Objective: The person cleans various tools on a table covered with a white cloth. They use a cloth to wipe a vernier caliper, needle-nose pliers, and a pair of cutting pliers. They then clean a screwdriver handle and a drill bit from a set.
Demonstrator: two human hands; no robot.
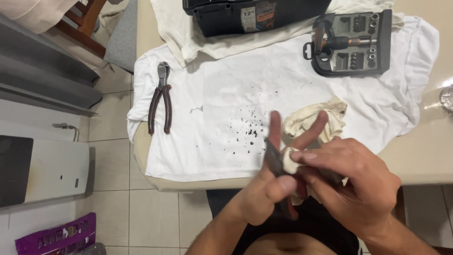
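My left hand (264,193) grips a pair of red-handled pliers (276,163), dark jaws pointing up and away, over the table's near edge. With my right hand (358,184) I press a cream rag (325,118) against the jaws. The rag's loose end lies crumpled on the white cloth behind my fingers. My hands hide most of the pliers' handles. Dark specks dot the white cloth (226,94) just beyond my hands.
End-cutting nippers (160,97) with brown handles lie at the cloth's left. A grey screwdriver bit set (351,42) sits at the far right, a black toolbox (250,14) at the far edge. A wooden chair (85,23) and white appliance (47,170) stand to the left.
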